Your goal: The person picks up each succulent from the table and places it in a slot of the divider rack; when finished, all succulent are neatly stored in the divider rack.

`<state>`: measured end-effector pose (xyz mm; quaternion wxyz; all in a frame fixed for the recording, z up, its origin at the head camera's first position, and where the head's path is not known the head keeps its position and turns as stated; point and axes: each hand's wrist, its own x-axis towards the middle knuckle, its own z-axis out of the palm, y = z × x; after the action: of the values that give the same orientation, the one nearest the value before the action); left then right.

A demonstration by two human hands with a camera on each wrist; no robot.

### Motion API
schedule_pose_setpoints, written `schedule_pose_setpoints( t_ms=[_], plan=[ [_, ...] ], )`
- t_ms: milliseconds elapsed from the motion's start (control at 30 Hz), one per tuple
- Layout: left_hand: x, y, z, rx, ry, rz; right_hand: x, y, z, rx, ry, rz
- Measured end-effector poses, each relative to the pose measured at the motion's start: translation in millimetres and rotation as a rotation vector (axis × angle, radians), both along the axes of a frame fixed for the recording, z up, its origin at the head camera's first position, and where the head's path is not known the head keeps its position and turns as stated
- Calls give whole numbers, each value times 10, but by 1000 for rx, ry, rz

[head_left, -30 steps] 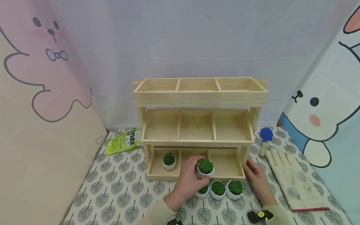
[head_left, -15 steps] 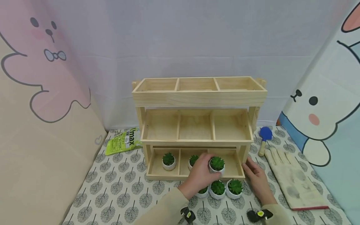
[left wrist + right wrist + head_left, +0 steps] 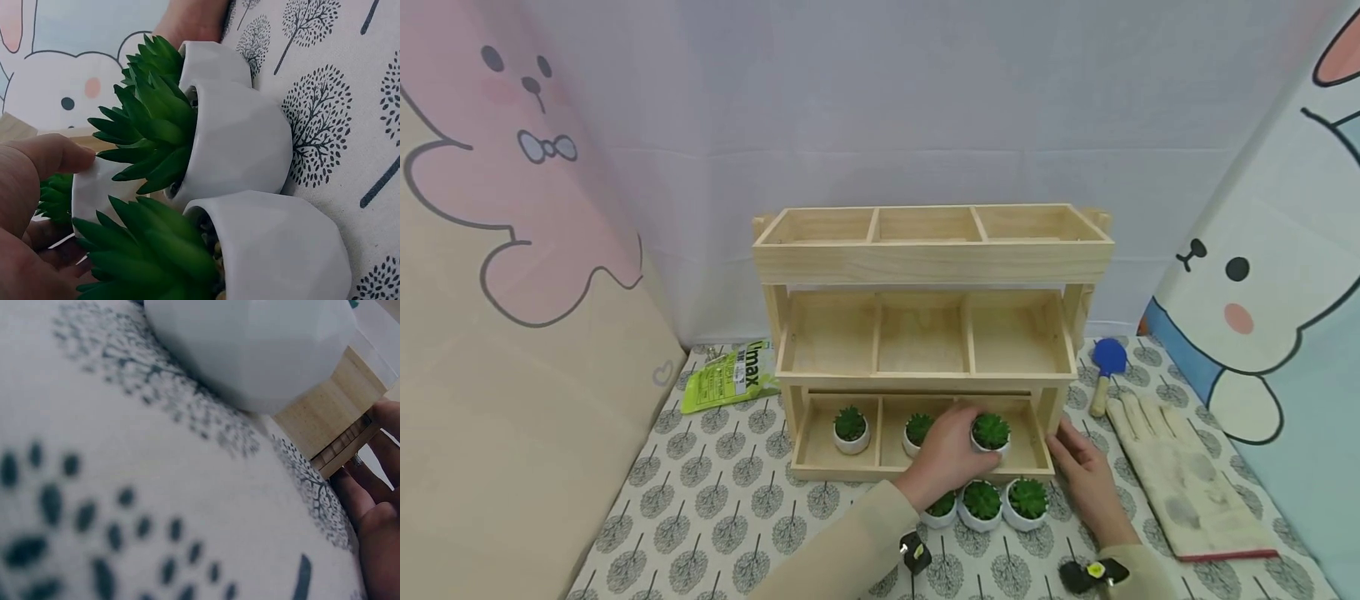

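Observation:
My left hand grips a small potted succulent by its white pot, over the right compartment of the bottom tier of a wooden three-tier shelf. In the left wrist view, thumb and fingers are around that pot, partly behind nearer plants. One succulent sits in the bottom left compartment, another in the middle one, partly covered by my hand. My right hand holds the shelf's lower right corner, its fingers at the wooden edge in the right wrist view.
Several potted succulents stand in a row on the tree-patterned cloth before the shelf. A green bag lies at the left. To the right are a blue scoop with a wooden handle and a pale work glove.
My left hand has carried the potted succulent rightward from the middle compartment to the right one. The plant in the middle compartment has come into view. My right hand has stayed at the corner.

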<state>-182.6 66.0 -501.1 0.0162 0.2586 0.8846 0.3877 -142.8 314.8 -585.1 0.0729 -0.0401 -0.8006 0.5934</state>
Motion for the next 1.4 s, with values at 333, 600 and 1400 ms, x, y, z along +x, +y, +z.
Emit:
schedule_pose_setpoints(
  t_ms=[333,600,1400],
  plan=[
    [-64,97,-6,-111,50,-19,8,-6,3,6,8,5],
    [-144,222,-37,-211,65,-34,11,-2,-1,-10,23,17],
    [-263,425,-132,-253,-7,2,5,3,6,-19,20,22]
  ],
)
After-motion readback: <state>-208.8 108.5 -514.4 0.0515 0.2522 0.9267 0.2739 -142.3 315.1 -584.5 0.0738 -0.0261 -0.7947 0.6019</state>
